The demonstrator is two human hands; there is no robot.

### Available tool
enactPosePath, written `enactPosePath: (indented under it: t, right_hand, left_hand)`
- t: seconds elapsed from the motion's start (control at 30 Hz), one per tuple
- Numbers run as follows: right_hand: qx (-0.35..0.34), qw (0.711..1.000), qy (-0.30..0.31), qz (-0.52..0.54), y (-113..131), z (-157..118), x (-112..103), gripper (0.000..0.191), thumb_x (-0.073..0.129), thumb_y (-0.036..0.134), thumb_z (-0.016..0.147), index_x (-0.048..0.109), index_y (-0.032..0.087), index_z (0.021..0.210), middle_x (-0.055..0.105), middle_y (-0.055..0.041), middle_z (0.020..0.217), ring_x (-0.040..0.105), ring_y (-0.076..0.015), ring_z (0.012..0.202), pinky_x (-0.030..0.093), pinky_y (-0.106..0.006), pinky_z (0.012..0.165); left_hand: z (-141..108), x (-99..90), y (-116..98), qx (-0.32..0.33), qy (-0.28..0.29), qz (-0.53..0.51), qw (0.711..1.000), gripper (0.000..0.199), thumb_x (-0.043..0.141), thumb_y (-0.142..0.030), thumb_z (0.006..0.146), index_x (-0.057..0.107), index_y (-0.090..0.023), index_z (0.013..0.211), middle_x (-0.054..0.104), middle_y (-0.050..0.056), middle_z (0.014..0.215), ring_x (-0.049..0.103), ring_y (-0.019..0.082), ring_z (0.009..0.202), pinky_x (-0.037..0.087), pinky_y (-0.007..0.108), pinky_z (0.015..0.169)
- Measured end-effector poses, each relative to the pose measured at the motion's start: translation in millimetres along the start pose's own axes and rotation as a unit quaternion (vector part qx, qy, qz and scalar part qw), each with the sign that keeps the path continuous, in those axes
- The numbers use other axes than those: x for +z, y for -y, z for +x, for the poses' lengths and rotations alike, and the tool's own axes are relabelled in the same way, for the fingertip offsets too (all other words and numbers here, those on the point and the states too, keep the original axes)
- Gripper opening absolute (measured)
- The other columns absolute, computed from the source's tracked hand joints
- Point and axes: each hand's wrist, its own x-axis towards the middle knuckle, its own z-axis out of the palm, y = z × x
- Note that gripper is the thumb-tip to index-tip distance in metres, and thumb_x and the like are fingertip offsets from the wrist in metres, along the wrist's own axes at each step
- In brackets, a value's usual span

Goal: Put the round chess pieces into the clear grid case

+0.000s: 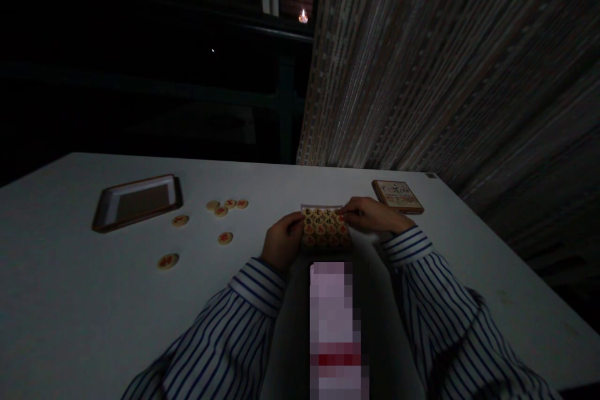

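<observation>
Rows of round wooden pieces (pixel 327 229) with red and black characters fill a small box (pixel 320 206) at the middle of the table. My left hand (pixel 283 240) is closed on the left side of this box. Over the box's far right corner, my right hand (pixel 368 214) has its fingers pressed together at a piece; whether it grips that piece is too dark to tell. Several loose pieces lie to the left, among them a red-marked one (pixel 167 261) and another (pixel 225 238).
An open tray-like lid (pixel 140 202) rests at the left of the white table (pixel 94 312). A flat box with a printed cover (pixel 398 195) lies at the back right. Near the front is a partly pixelated pale object (pixel 330 306). String curtains (pixel 375 75) hang behind.
</observation>
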Motion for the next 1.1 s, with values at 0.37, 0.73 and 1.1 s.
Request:
enactPosePath:
  t: [0.37, 0.73, 1.1]
  right_hand:
    - [0.039, 0.997, -0.065, -0.025, 21.4, -24.9, -3.4, 0.020, 0.049, 0.028, 0.077, 0.064, 0.017, 0.086, 0.060, -0.0053, 0.081, 0.054, -0.0140, 0.072, 0.039, -0.024, 0.064]
    - [0.044, 0.996, -0.059, -0.043, 27.0, -27.7, 3.7, 0.022, 0.051, 0.035, 0.077, 0.063, 0.019, 0.086, 0.058, -0.0051, 0.082, 0.053, -0.0136, 0.071, 0.037, -0.024, 0.062]
    - [0.033, 0.995, -0.052, -0.079, 25.5, -27.4, 6.1, 0.024, 0.048, 0.038, 0.079, 0.062, 0.019, 0.085, 0.059, -0.0051, 0.082, 0.053, -0.0135, 0.071, 0.036, -0.024, 0.062]
  left_hand:
    - [0.6, -0.2, -2.8, -0.009, 0.002, 0.002, 1.000, 0.024, 0.051, -0.027, 0.072, 0.063, -0.017, 0.090, 0.066, 0.004, 0.094, 0.060, 0.017, 0.088, 0.047, 0.032, 0.081]
    - [-0.1, -1.4, -5.6, -0.009, 0.004, 0.014, 1.000, 0.025, 0.051, -0.028, 0.072, 0.063, -0.017, 0.091, 0.065, 0.004, 0.097, 0.059, 0.017, 0.091, 0.045, 0.032, 0.084]
    - [-2.0, -0.5, -7.4, -0.016, 0.007, 0.001, 1.000, 0.026, 0.051, -0.028, 0.072, 0.062, -0.015, 0.092, 0.065, 0.006, 0.097, 0.060, 0.017, 0.089, 0.046, 0.030, 0.083]
